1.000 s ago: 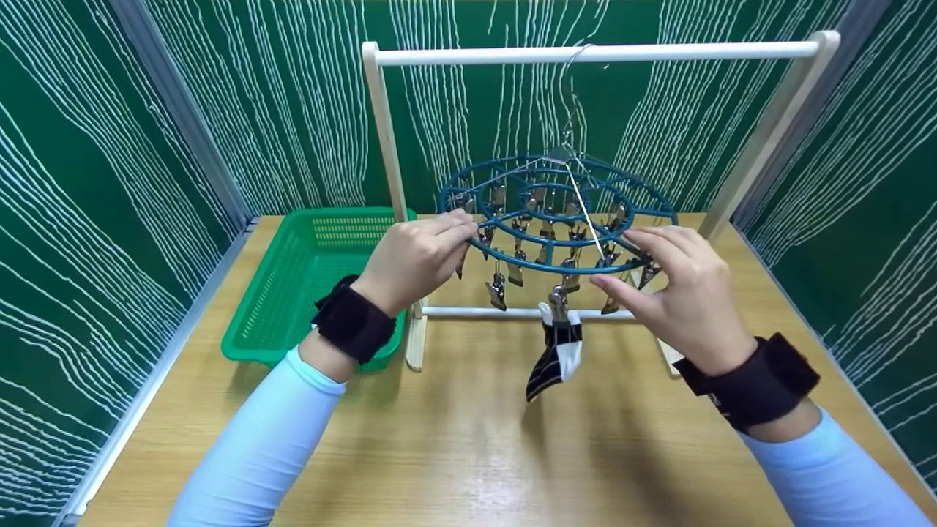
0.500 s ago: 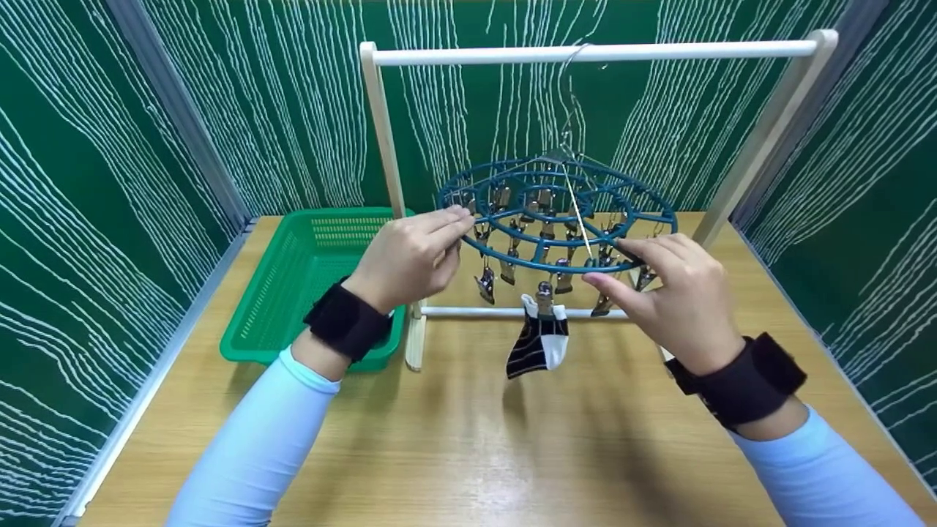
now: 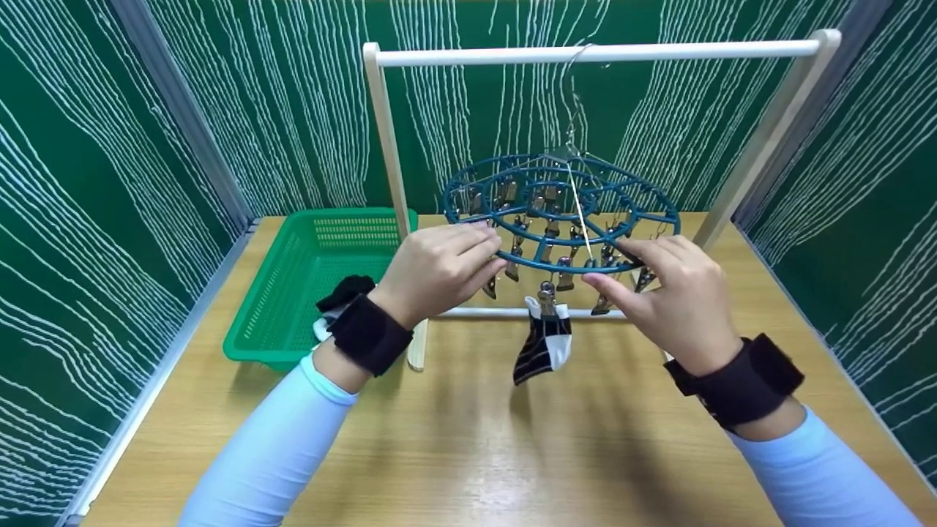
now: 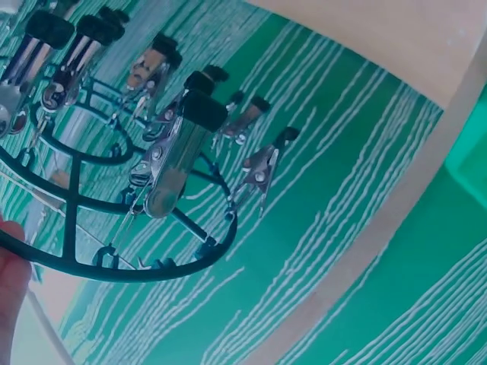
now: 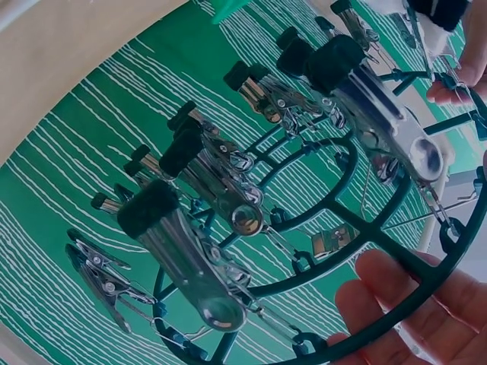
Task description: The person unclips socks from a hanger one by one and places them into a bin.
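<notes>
A round teal clip hanger (image 3: pixel 564 269) hangs by its metal hook from a white rod, several metal clips dangling beneath it. My left hand (image 3: pixel 443 267) grips its front-left rim. At the front right, my right hand (image 3: pixel 681 300) holds the rim between thumb and fingers; its fingers (image 5: pixel 388 289) show against the ring in the right wrist view. Between the hands, a clip (image 3: pixel 547 298) at the front bites the cuff of a black-and-white sock (image 3: pixel 542 351), which hangs above the table. In the left wrist view, only a bit of my left fingers (image 4: pixel 9 281) appears at the rim.
The rack has a white top rod (image 3: pixel 695 51) and wooden side posts (image 3: pixel 761 146). On the table's left stands a green basket (image 3: pixel 263 285) with black and white cloth (image 3: pixel 348 291) inside, partly hidden by my left wrist. Green walls with white lines surround the table (image 3: pixel 468 439).
The hanger has turned slightly, bringing the clipped sock leftward. My left hand has since shifted right along the rim, uncovering the cloth in the basket. My right hand moved slightly left, then stayed.
</notes>
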Available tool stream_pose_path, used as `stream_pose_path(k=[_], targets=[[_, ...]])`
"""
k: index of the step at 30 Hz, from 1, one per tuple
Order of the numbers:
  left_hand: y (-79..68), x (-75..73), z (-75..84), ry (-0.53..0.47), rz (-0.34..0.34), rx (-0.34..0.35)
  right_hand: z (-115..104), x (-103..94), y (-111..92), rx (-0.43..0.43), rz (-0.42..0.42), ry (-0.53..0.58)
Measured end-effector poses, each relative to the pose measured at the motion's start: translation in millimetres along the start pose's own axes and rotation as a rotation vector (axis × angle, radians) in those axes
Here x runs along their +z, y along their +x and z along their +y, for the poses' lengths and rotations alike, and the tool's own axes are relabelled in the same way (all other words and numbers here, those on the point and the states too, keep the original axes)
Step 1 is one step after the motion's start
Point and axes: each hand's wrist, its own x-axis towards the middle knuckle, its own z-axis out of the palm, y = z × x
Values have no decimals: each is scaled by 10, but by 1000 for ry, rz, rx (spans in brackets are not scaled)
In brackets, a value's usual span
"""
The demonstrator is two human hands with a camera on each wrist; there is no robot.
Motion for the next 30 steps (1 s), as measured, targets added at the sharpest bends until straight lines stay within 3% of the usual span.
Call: stream_pose_path(k=[3, 7, 11, 14, 17, 21, 30], targets=[[3, 15, 4, 10, 1, 9, -30, 2, -17, 8, 21, 18], [1, 22, 6, 8, -5, 18, -118, 12, -63, 1, 125, 100], [5, 19, 8, 8, -8, 22, -217, 53, -132, -84, 264, 212], [13, 18, 8, 5, -8, 21, -286, 92, -189, -161, 297, 247], [19, 27, 7, -2, -7, 17, -342, 123, -238, -195, 238, 229], [11, 38, 7, -10, -10, 10, -382, 194, -274, -178, 124, 191], [-19, 43, 0, -19, -18, -11, -436, 398, -205, 1, -90, 188]])
